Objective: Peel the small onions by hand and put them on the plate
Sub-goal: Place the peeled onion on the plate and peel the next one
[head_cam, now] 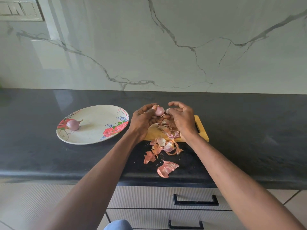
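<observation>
A person is standing at a dark stone counter [49, 156], seen from above through a head-worn camera, with both bare forearms reaching forward. The left hand [143, 121] is cupping a small pinkish onion [159, 111], its fingers and thumb curled round it, holding it above the far end of a wooden cutting board [201, 130]. The right hand [181, 117] is sitting just beside the onion with its fingers bent inward, pinching a pale scrap of skin [168, 110] at the fingertips. Loose onion peels [163, 147] are lying in a heap on the near part of the board and spilling onto the counter toward the person, with one larger pink piece [167, 169] lying close to the counter's front edge. To the left, well apart from the hands, an oval plate [99, 117] printed with red roses is resting on the counter, and one peeled onion [73, 125] with a short stem is lying on its left side. A marble-patterned wall [166, 47] is rising behind the counter, and drawers with black handles [195, 200] are showing below it
</observation>
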